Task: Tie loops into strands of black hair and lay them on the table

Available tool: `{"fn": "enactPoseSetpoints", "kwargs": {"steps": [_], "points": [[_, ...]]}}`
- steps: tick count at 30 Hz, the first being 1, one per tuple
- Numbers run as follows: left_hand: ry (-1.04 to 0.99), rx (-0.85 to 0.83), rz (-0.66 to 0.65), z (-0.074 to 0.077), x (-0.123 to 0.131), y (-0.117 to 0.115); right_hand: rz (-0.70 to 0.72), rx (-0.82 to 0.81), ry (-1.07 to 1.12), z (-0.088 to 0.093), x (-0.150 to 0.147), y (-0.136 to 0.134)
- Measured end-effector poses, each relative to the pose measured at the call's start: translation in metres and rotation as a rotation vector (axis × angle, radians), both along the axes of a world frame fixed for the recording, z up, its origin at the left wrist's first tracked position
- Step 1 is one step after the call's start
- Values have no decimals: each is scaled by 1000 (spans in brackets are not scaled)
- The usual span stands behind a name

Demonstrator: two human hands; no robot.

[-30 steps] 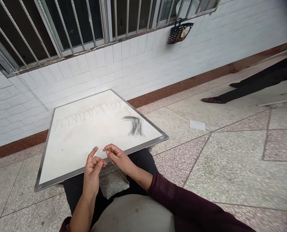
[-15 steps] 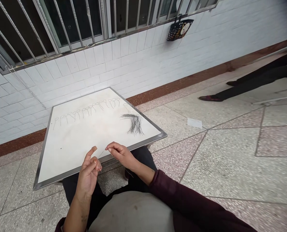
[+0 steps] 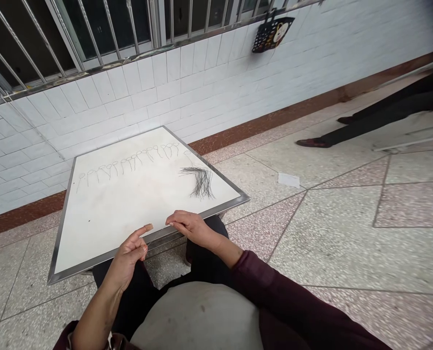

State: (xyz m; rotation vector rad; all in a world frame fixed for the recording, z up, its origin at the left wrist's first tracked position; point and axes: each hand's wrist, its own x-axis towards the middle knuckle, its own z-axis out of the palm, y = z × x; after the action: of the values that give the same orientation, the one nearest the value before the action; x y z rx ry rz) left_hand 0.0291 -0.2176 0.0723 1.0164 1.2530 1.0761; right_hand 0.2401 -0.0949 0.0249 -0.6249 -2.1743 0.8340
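My left hand [image 3: 132, 253] is over the near edge of the white board-topped table [image 3: 129, 209], thumb and bent fingers pinched on a thin wire [image 3: 158, 241]. Its index finger points out, with a tan wrap on the tip. To the right, my right hand [image 3: 190, 227] has thumb and fingertips pressed together above the same edge. The wire runs faintly between the hands; its far end is too fine to follow. A bunch of dark thin wires [image 3: 202, 183] lies bent at the table's right side. Looped wires [image 3: 130, 163] form a row along the back.
A tiled wall [image 3: 136, 92] with barred windows stands behind the table. A black basket [image 3: 272, 34] hangs on it. Another person's legs [image 3: 369, 121] are at the right, near a white paper [image 3: 288, 180] on the floor.
My left hand has tilted to the right, its index finger now pointing towards my right hand. My right hand has shifted slightly right. The view has moved a little.
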Motion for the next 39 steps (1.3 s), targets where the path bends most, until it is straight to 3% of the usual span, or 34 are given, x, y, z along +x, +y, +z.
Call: {"fn": "enactPoseSetpoints", "kwargs": {"steps": [6, 11, 18, 29, 35, 39], "points": [[122, 16, -99, -1, -4, 1, -28, 27, -26, 4, 1, 0], [141, 44, -49, -2, -6, 5, -66, 46, -63, 7, 3, 1], [56, -27, 38, 4, -16, 8, -150, -55, 17, 6, 0, -1], [-115, -114, -1, 1, 6, 16, -133, -60, 67, 1, -4, -5], [-145, -104, -18, -3, 9, 13, 32, -242, 122, 9, -1, -6], [-261, -135, -67, -1, 12, 8, 114, -282, 111, 10, 5, -5]]}}
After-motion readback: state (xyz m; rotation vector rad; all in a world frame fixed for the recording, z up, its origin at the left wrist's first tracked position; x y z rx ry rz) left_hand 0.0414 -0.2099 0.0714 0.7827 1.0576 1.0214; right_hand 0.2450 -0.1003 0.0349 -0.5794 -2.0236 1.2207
